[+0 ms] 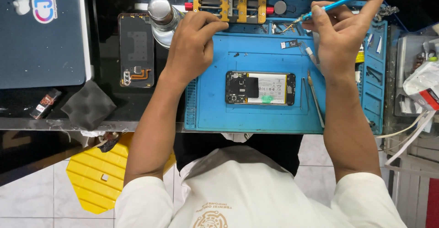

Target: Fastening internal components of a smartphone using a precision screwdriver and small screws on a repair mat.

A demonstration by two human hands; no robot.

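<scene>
An opened phone (260,88) lies back-off in the middle of a blue work mat (215,114), its battery and black board showing. My right hand (340,34) is shut on a blue screwdriver (336,3), tip pointing left at small parts (288,27) near the mat's far edge. My left hand (192,43) rests at the mat's far left corner, fingers curled beside a black clamp with yellow jaws (230,6); I see nothing in it.
The phone's back cover (136,50) lies left of the mat, with a round metal-capped bottle (163,18) behind it. A dark laptop (41,31), a grey cloth (88,104), tweezers (315,98) and a yellow stool (98,173) are around.
</scene>
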